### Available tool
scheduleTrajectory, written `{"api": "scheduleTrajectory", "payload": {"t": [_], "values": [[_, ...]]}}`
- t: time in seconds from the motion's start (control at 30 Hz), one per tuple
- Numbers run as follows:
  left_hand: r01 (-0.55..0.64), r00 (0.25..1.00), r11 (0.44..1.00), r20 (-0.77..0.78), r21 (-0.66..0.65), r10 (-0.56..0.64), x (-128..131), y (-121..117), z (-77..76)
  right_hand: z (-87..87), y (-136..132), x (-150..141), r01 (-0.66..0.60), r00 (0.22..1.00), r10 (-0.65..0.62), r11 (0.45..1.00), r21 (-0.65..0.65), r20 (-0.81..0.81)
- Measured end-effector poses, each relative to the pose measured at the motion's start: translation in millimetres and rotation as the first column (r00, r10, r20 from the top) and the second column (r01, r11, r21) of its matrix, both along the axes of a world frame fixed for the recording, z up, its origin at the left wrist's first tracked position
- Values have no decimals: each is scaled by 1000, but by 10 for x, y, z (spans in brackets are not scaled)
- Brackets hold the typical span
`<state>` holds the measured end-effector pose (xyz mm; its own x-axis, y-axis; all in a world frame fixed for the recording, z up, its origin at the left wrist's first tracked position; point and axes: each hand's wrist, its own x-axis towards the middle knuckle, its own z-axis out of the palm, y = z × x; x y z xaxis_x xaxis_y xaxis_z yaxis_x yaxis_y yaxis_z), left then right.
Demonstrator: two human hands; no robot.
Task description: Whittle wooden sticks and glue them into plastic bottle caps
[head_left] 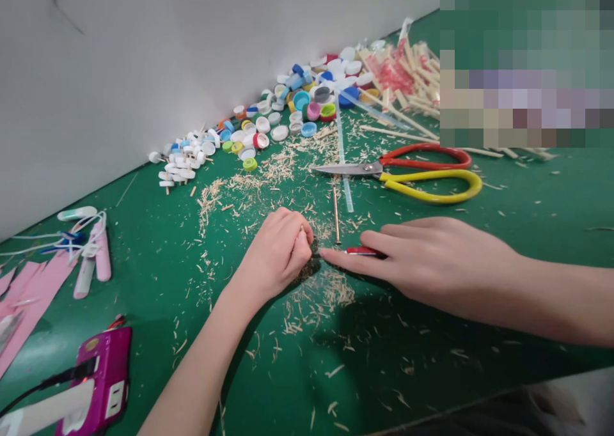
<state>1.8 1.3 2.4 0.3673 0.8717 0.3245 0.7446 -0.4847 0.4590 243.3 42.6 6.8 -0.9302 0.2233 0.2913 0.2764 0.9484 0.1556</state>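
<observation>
My left hand (283, 250) is closed in a fist near the middle of the green table. A pale tip between its thumb and fingers looks like a small wooden stick (302, 230); the rest is hidden. My right hand (417, 260) grips a red-handled knife (361, 251), most of it covered by the palm. Its index finger stretches forward to a spot just beside the left fist. Curled wood shavings (338, 289) lie under and around both hands. Just beyond them is a long nail (336, 215).
Scissors (374, 168) with red and yellow handles lie behind the right hand, across a clear strip (341, 135). Bottle caps (279, 132) and wooden sticks (407, 71) are heaped along the wall. At left are pink glue-gun-like tools (102, 257), pink sheets (36, 302) and a magenta device (115, 365).
</observation>
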Motion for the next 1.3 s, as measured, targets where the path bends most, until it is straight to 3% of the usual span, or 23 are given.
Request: {"api": "scheduleTrajectory", "payload": {"t": [0.9,1.3], "values": [[-1,1000,999,-19,-38,0,6,15,-6,1,56,-3,-6,999,5,999,38,33],[12,1000,1000,-12,22,-11,-12,13,-44,-11,36,-9,20,997,-25,998,59,80]]}}
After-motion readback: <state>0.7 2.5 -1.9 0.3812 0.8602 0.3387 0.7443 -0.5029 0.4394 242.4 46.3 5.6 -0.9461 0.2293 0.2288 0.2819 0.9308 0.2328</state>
